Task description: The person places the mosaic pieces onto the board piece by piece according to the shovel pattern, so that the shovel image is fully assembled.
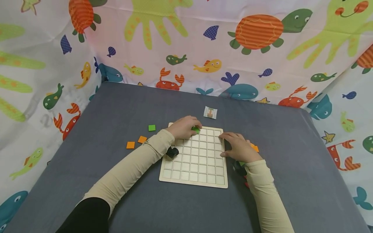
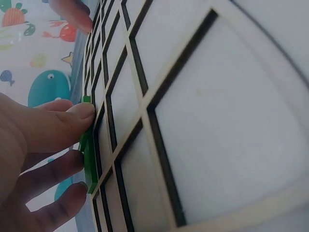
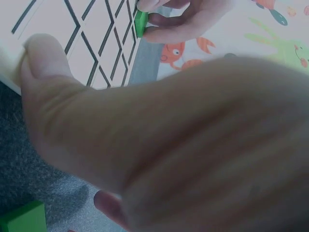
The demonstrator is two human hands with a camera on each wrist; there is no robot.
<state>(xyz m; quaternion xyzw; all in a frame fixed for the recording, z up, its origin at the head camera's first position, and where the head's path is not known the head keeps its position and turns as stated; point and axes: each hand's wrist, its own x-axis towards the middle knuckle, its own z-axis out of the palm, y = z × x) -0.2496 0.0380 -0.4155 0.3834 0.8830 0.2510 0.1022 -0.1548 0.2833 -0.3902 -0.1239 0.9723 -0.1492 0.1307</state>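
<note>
Showing just below the centre of the head frame, a green tile (image 1: 195, 130) is pinched between the thumb and fingers of the left hand (image 1: 184, 127), at the upper edge of a pale wooden grid board (image 1: 193, 167). Whether the tile is seated in a cell cannot be told. The board's right edge is touched by the right hand (image 1: 240, 147), whose thumb and forefinger are spread wide apart; its remaining fingers are mostly hidden. In the right wrist view, the thumb is laid on the board's rim, and a green block (image 3: 24, 218) is seen at the lower left.

Left of the board in the head frame, a green square (image 1: 152, 127) and two orange squares (image 1: 130, 145) are laid out. A small patterned card (image 1: 210, 112) is placed above the board's upper right corner. Orange pieces (image 1: 254, 147) and red pieces (image 1: 246, 184) are partly covered by the right hand and sleeve. Everything is set on a grey cloth (image 1: 186, 207), bordered along the top by a sea-animal curtain (image 1: 186, 42).
</note>
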